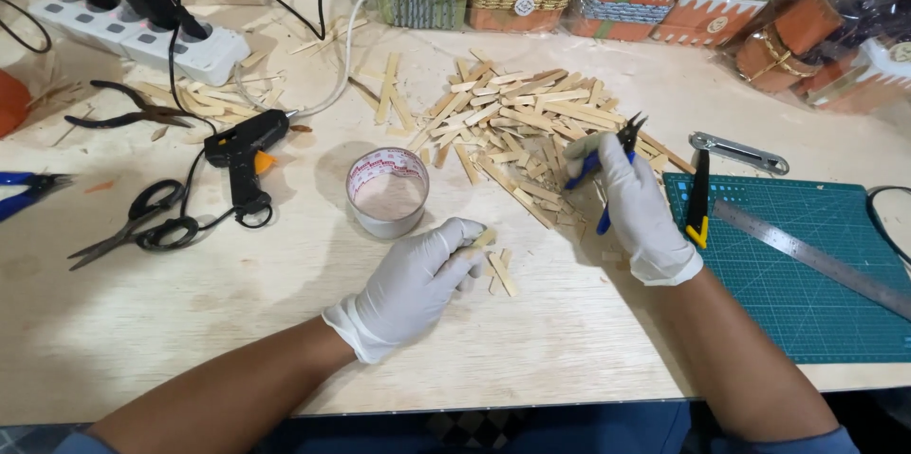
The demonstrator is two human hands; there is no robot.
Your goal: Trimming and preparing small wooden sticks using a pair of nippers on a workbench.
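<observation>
Biggest risk I see here is a slip near the cutters: the right hand (638, 212) in its white glove has its fingers wrapped tight around a pair of blue-handled flush cutters (607, 162), black tips pointing up over the edge of the heap of wooden craft sticks (517, 131), and with that many loose pieces underneath, a cut offcut could easily ping off across the table or into the open tape roll (387, 192) just beside the left hand (413, 285). The left hand's fingers are curled down, pinching a short stick piece (483, 239) against the plywood table (190, 321), right next to a couple of cut bits (501, 272); thin gloves plus a tiny piece means it could skid out, I reckon. The hot glue gun (243, 152) lies on its side with its cord tangled near the scissors (142, 226), so a snagged cable could drag it; can't tell if it's hot. Count-wise: two gloved hands, one flush cutter, one tape roll, one glue gun, one pair of scissors, one pair of black pliers (128, 112), one more blue-handled tool (28, 190) at the left edge, one power strip (142, 37), one green cutting mat (807, 264) with one steel ruler (816, 255) and one yellow-tipped utility knife (699, 196). Sticks: too many to count.
</observation>
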